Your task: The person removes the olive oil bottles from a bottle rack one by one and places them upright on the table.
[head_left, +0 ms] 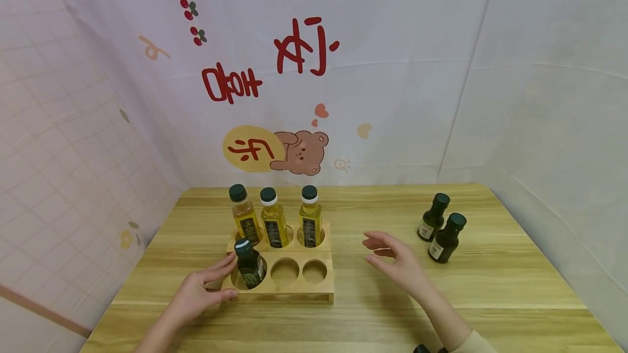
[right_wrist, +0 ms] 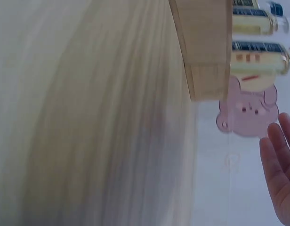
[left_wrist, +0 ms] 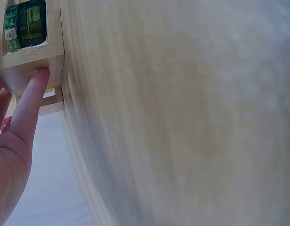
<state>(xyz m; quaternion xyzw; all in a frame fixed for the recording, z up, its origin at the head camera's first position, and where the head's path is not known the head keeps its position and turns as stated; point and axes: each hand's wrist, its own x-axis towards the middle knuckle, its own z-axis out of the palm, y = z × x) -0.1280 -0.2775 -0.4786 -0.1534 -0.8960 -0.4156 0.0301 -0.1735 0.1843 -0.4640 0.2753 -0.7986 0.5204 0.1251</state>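
My left hand (head_left: 198, 291) is at the left end of a two-tier wooden bottle rack (head_left: 306, 286). Its thumb and fingertips touch the rack's end panel (left_wrist: 29, 77), the fingers fairly straight. Beside them, a small dark green bottle (head_left: 251, 268) leans a little in the front row's left hole. Three bottles of yellow oil with dark caps stand in the back row: a left one (head_left: 246, 222), a middle one (head_left: 275, 226) and a right one (head_left: 311, 225). Right of the rack, my right hand (head_left: 399, 263) hovers over the table, fingers loosely bent around nothing.
Two dark bottles, one farther back (head_left: 433, 219) and one nearer (head_left: 445, 241), stand on the wooden table (head_left: 500, 287) beyond my right hand. A dark cap (head_left: 421, 348) shows at the bottom edge near the right sleeve. A printed white cloth (head_left: 402, 97) hangs behind the table.
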